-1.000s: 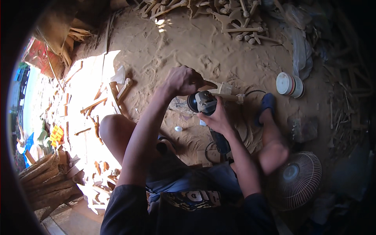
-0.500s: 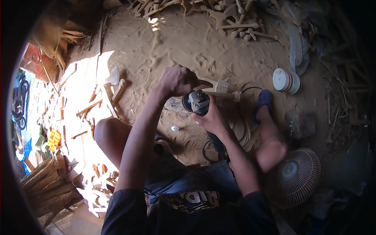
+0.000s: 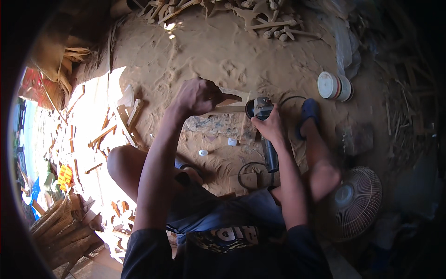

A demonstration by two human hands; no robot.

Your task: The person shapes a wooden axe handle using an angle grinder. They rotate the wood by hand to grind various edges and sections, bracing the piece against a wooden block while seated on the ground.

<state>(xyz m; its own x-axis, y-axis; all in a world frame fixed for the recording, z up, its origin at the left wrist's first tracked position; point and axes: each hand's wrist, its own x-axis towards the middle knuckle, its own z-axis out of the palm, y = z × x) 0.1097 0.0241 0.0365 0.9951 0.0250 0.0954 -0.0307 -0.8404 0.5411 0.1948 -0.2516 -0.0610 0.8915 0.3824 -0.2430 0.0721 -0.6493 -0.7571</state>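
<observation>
My left hand [image 3: 197, 96] is closed around one end of a pale wooden piece [image 3: 229, 109], which lies across a worn wooden block [image 3: 216, 125] on the dusty ground. A darker pointed part sticks out by its fingers. In my right hand [image 3: 273, 126] is an angle grinder [image 3: 271, 156], gripped near its head, with the black body slanting down toward my lap. The round disc of the grinder is at the right end of the wooden piece and hides that end. Whether the disc touches the wood I cannot tell.
Two small white caps [image 3: 203, 152] lie near the block. A black cord [image 3: 246, 174] loops by the grinder. To the right are a white bucket [image 3: 328, 85] and a round fan [image 3: 355, 204]. Several carved wooden pieces [image 3: 274, 23] are heaped at the far side; offcuts [image 3: 104, 132] lie left.
The grinder in my right hand has moved right along the wooden piece, away from my left hand. More of the wood and block now shows. The whole view has shifted slightly.
</observation>
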